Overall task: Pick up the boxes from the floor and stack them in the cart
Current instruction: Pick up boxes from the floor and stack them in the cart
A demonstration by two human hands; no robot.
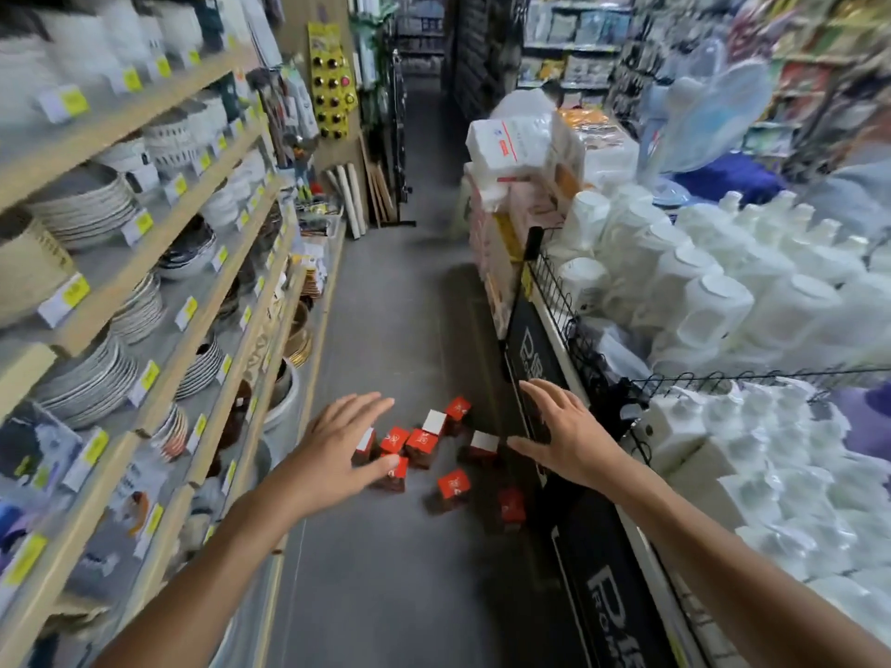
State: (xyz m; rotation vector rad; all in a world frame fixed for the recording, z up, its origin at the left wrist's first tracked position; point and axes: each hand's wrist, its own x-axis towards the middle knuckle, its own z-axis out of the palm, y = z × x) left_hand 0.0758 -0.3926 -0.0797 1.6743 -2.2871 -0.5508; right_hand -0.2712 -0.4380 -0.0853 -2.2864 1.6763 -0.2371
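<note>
Hovering w/ fingers spread, left grip & right grip empty above red boxes scattered on floor

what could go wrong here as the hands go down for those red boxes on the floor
The boxes lie scattered and tipped on the floor, so the open left hand and right hand may knock some farther apart. The aisle is narrow: an elbow could strike the stacked plates or the white containers. No cart is in view.
</note>
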